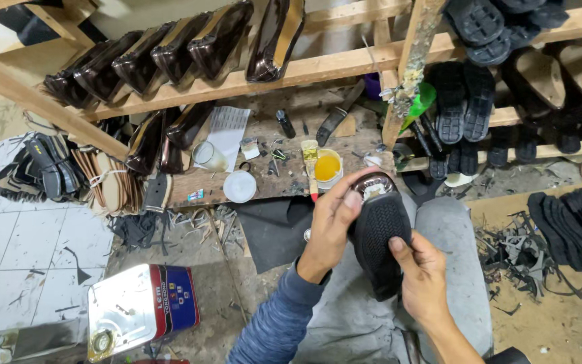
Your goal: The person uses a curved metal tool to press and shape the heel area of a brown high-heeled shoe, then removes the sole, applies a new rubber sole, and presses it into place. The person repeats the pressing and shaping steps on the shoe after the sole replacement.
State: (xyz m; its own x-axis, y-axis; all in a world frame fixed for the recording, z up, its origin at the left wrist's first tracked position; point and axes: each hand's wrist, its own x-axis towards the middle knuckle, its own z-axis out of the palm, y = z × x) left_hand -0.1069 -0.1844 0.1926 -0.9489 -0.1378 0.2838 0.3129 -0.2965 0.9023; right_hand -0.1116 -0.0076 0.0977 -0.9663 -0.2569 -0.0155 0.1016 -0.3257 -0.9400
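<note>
A dark glossy shoe with a black textured sole [380, 236] is held sole-up over my lap. My left hand [332, 221] grips its toe end, fingers wrapped over the shiny upper. My right hand [422, 275] holds the heel end from below, with the thumb pressed on the sole. On the low wooden board ahead stands a small pot of yellow glue [328, 166] with a brush [311, 167] lying beside it.
Wooden racks [318, 67] hold rows of glossy shoe uppers [170, 54] and black soles [466, 101]. A metal tin [139, 307] lies on the floor at left. A stack of black soles [574, 229] and scraps lie at right. A white lid [240, 187] and a glass [208, 156] sit on the board.
</note>
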